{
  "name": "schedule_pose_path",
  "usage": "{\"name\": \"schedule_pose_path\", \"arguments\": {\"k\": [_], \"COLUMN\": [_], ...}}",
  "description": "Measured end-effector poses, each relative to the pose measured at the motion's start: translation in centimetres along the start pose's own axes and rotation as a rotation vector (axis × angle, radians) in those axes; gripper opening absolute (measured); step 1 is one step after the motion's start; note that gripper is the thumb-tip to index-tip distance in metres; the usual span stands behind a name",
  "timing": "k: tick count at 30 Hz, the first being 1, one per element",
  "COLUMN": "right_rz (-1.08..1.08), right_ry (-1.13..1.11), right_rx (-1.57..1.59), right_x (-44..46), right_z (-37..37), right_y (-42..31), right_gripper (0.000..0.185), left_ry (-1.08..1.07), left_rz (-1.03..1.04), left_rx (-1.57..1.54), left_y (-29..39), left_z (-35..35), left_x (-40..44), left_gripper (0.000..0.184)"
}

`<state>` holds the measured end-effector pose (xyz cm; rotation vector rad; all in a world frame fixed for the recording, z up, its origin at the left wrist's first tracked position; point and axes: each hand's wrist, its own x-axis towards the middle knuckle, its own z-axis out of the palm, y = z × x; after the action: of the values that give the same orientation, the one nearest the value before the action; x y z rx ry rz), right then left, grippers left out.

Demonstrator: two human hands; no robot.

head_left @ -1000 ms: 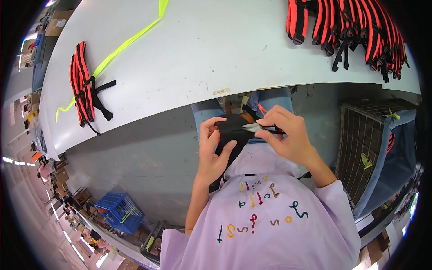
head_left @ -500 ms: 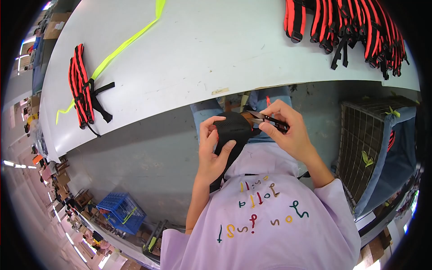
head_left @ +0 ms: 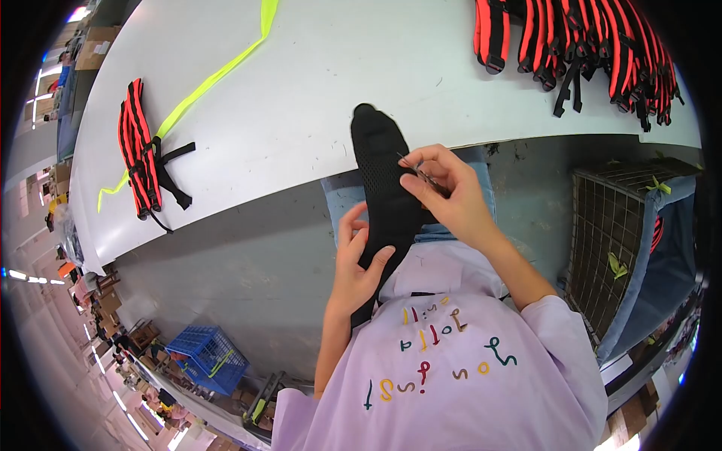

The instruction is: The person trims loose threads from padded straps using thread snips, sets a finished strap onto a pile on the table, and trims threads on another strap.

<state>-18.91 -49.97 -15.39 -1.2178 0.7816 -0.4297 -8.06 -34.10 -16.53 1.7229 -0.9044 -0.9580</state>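
Up swings the black strap (head_left: 382,177) to centre frame, left hand (head_left: 355,274) curled loosely on its lower part, right hand (head_left: 455,192) pinching small scissors (head_left: 432,181) beside it, work seemingly unfinished.

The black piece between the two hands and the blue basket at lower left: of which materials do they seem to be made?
Black piece: probably padded fabric, matte, with visible mesh texture. Blue basket: likely plastic, judging by even colour and gridlike walls; gloss unclear.
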Motion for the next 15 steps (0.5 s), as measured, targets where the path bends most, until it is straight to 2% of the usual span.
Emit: {"name": "schedule_pose_path", "arguments": {"k": [3, 5, 8, 11, 14, 15], "right_rz": [0.119, 0.131, 0.324, 0.083, 0.198, 0.161], "right_ry": [-0.092, -0.228, -0.275, -0.162, -0.134, -0.134], "right_rx": [0.020, 0.065, 0.032, -0.016, 0.004, 0.019], "right_x": [1.3, 1.9, 2.0, 2.0, 1.6, 1.6], "right_z": [0.4, 0.6, 0.3, 0.1, -0.2, -0.2], "right_y": [1.6, 3.2, 3.1, 4.7, 3.4, 3.8], "right_gripper": [0.015, 0.019, 0.023, 0.029, 0.030, 0.030], "left_ry": [0.096, 0.099, 0.074, 0.041, 0.011, -0.002], "left_rz": [0.158, 0.189, 0.208, 0.153, 0.122, 0.124], "left_rx": [0.160, 0.154, 0.139, 0.128, 0.158, 0.174], "left_y": [1.6, 1.9, 1.5, 1.4, 1.7, 1.7], "left_z": [0.6, 0.7, 0.6, 0.3, 0.4, 0.5], "left_x": [-0.1, 0.0, 0.2, 0.4, 0.4, 0.5], "left_gripper": [0.021, 0.025, 0.027, 0.027, 0.027, 0.027]}}
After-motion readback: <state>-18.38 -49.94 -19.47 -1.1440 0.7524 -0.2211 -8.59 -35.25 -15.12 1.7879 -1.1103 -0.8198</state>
